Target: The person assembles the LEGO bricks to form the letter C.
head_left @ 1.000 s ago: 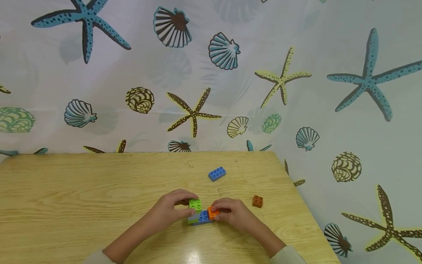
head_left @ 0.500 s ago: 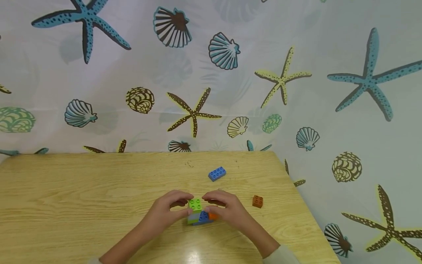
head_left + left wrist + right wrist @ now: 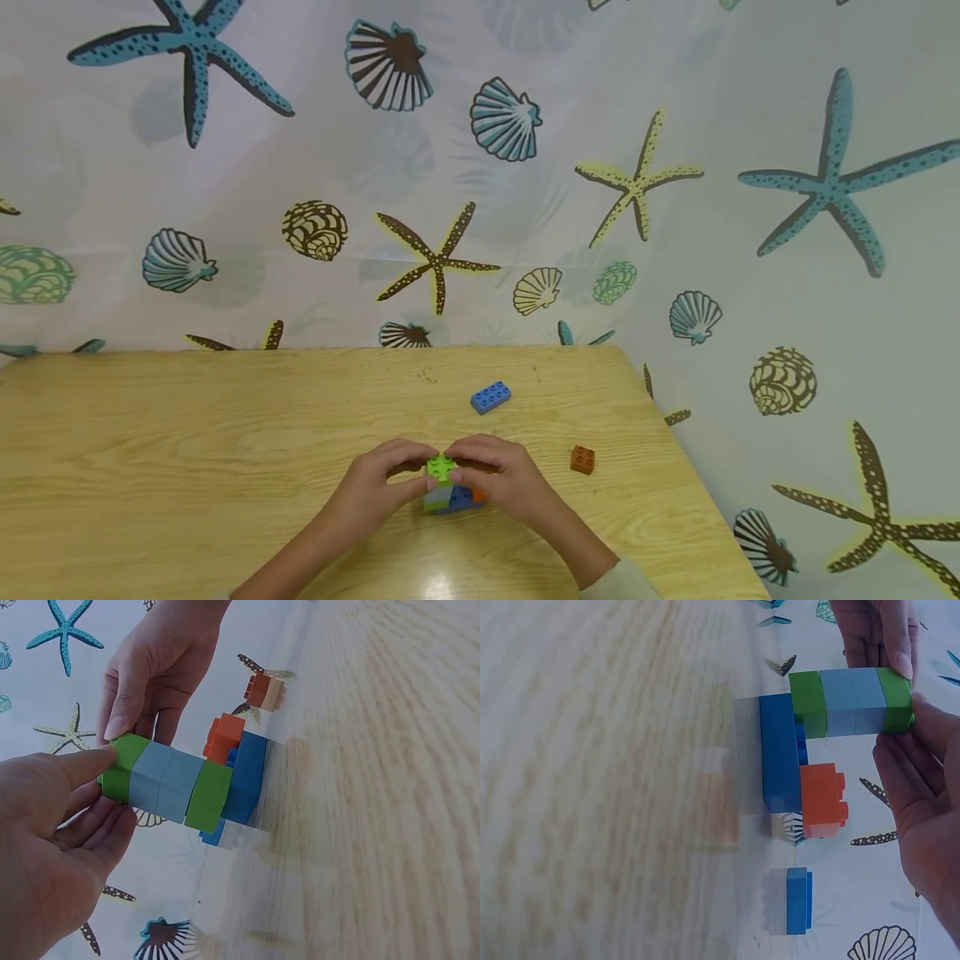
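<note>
Hands (image 3: 378, 482) (image 3: 504, 477) around top green brick (image 3: 440, 467)

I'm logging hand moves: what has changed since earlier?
The right hand let go of the orange plastic brick and moved left to hold the upper green square plastic brick. The left hand stays there; the loose blue rectangular plastic brick and brown square plastic brick lie unmoved.

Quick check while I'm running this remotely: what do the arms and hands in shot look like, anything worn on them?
The left hand and right hand are bare, with no gloves or rings visible. The forearms are bare too, no cables showing. A plain, pale right sleeve starts above the wrist; only a sliver of the left sleeve shows.
</note>
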A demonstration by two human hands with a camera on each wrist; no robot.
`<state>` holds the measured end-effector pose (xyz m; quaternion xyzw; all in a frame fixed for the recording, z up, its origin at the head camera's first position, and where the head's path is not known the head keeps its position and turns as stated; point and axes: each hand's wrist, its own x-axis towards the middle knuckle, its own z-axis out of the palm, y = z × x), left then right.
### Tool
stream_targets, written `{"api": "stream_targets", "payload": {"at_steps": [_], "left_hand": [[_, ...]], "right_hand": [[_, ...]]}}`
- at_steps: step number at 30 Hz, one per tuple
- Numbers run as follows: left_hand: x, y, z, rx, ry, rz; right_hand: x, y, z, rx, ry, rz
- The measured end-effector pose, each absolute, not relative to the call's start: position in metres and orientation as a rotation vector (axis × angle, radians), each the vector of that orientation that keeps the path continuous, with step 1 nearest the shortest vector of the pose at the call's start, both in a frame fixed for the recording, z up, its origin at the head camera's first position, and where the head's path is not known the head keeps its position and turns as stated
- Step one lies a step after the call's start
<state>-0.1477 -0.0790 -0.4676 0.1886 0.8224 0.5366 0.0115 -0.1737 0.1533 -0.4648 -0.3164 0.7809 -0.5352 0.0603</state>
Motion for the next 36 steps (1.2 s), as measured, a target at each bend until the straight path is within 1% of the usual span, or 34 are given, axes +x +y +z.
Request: {"api": "stream_targets", "payload": {"at_steps": [11,24,29,36], "left_hand": [[-0.149,-0.076,-0.472,0.548,2.526,1.702],[-0.152,-0.079,-0.472,0.524,2.466,1.728],[-0.153,-0.079,-0.473,0.52,2.446,1.734],[-0.155,-0.078,-0.476,0.494,2.429,1.758]], "right_hand": [[-0.174,0.155,-0.464,-0.935,2.327,-1.594],[-0.184,0.156,-0.455,-0.766,2.213,-1.587],[-0.202,0.168,-0.454,-0.736,2.308,-1.512],[-0.251,0.196,-0.455,-0.724,2.457,-1.454]]}}
